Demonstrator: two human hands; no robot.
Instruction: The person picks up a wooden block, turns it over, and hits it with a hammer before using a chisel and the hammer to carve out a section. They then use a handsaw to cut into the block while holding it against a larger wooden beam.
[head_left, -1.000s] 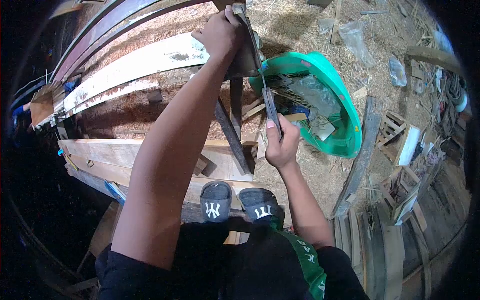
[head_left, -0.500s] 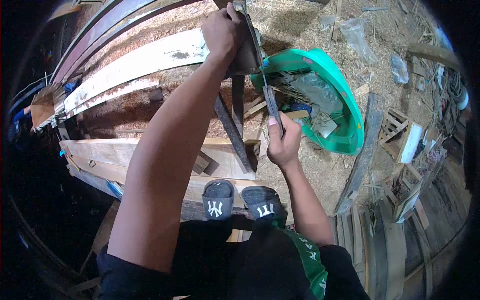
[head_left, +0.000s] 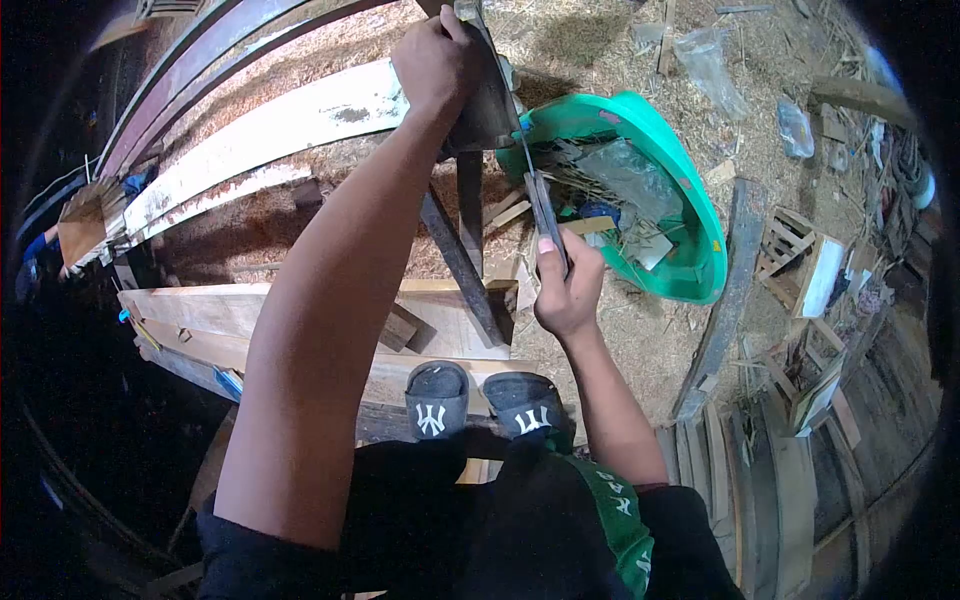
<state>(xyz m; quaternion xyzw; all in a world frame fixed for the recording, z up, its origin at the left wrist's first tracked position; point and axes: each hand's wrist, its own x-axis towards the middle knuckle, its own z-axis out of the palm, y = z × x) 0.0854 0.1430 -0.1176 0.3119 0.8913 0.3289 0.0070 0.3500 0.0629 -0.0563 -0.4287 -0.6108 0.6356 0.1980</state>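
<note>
My right hand (head_left: 569, 287) is closed around the dark handle of a long tool with a narrow blade (head_left: 541, 205). Its blade runs up and away along the right edge of a dark wooden block (head_left: 480, 118); whether it has teeth is too fine to tell. At the top of the view, my left hand (head_left: 432, 68) grips this block, fingers bent over its upper part near the blade's far end. Dark slanted legs (head_left: 462, 262) show beneath the block. My forearm and the top edge of the view hide some of the block.
A green plastic tub (head_left: 690, 190) with scraps and clear plastic lies to the right. Pale planks (head_left: 200, 305) and a white-painted board (head_left: 280, 115) stretch left. Sawdust covers the ground. Wooden crates (head_left: 815, 275) stand at right. Another person's sleeve (head_left: 42, 243) shows far left.
My left hand and the block sit slightly further left and higher in view. The tool's handle has barely shifted. Both grips look the same.
</note>
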